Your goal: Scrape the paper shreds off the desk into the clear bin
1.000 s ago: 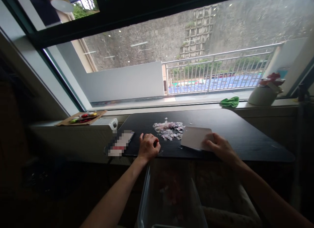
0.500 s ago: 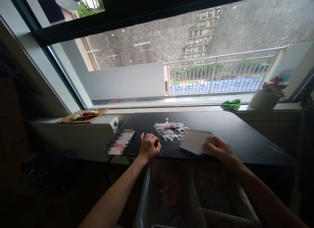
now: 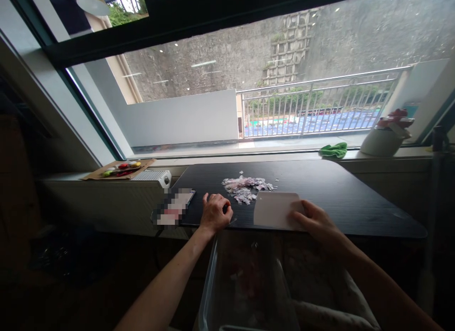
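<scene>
While bracing a curled, empty left hand [image 3: 215, 213] on the table [image 3: 355, 193] edge, gripping a white card [image 3: 273, 210] with the right hand [image 3: 314, 220], just right of the paper scraps [image 3: 246, 188], above the clear bin [image 3: 245, 283], angled like a scraper.

A white card [image 3: 272, 210] is showing under the right hand's fingers [image 3: 296, 216], pink-and-white scraps [image 3: 246, 188] are lying beyond them on the black, fine-grained table [image 3: 337, 188]; a green cloth [image 3: 334, 150] farther off.
</scene>
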`<move>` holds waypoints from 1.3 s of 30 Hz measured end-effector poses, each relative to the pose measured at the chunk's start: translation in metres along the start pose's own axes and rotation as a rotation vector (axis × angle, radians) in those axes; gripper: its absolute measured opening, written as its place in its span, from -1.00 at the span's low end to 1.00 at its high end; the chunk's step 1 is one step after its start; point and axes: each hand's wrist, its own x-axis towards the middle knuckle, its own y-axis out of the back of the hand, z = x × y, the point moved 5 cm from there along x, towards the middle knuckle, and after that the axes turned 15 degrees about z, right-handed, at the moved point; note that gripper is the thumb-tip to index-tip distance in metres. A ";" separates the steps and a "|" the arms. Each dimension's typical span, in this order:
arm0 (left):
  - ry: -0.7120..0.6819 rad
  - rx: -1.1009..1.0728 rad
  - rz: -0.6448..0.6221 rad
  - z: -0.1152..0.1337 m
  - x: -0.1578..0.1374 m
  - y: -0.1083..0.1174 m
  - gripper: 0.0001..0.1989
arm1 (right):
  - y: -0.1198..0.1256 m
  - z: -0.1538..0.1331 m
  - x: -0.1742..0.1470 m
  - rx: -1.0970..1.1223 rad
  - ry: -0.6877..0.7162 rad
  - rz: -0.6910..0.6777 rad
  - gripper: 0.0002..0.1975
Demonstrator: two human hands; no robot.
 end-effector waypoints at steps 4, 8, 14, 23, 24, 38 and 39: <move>-0.001 -0.003 0.002 0.000 0.000 0.000 -0.91 | 0.012 0.002 0.007 -0.050 0.050 0.041 -0.74; -0.018 -0.007 0.004 -0.001 -0.002 0.000 -0.90 | 0.032 -0.003 0.021 -0.053 0.083 0.169 -0.71; -0.118 0.044 -0.037 0.013 0.006 -0.001 -0.89 | 0.043 -0.016 0.041 -0.202 0.240 0.365 -0.78; -0.061 -0.121 -0.122 0.058 0.006 -0.027 -0.92 | 0.027 0.000 0.049 -0.116 0.229 0.260 -0.72; -0.053 -0.130 -0.112 0.059 0.006 -0.028 -0.92 | 0.027 0.000 0.049 -0.098 0.229 0.248 -0.72; -0.124 -0.154 -0.080 0.060 0.000 -0.026 -0.86 | 0.039 -0.014 0.041 -0.221 0.271 0.330 -0.76; -0.124 -0.153 -0.078 0.060 0.000 -0.026 -0.86 | 0.041 -0.015 0.040 -0.228 0.277 0.317 -0.77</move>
